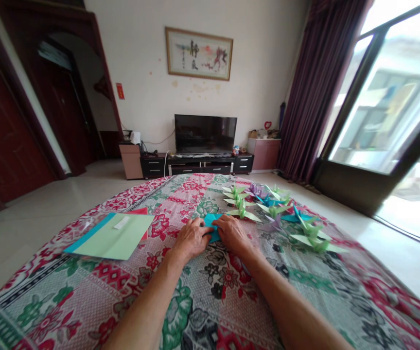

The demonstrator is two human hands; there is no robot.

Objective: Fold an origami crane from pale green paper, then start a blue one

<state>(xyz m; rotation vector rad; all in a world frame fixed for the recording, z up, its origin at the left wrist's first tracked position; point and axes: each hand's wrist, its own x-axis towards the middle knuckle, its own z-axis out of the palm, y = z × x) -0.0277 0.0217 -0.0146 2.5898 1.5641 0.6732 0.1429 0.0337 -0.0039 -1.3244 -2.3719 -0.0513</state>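
Note:
A small blue folded paper (pixel 212 224) lies on the floral cloth (pixel 202 296) right in front of me. My left hand (pixel 191 238) presses on its left side, fingers curled onto the paper. My right hand (pixel 233 232) covers its right side, fingers bent down on the fold. Most of the paper is hidden under both hands. Just beyond the hands sits a green paper crane (pixel 242 211).
Several folded cranes in green, blue and purple (pixel 286 214) spread to the right. A stack of flat coloured sheets, green on top (pixel 113 236), lies to the left. Beyond the cloth are tiled floor, a TV stand (pixel 204 163) and a glass door (pixel 395 112).

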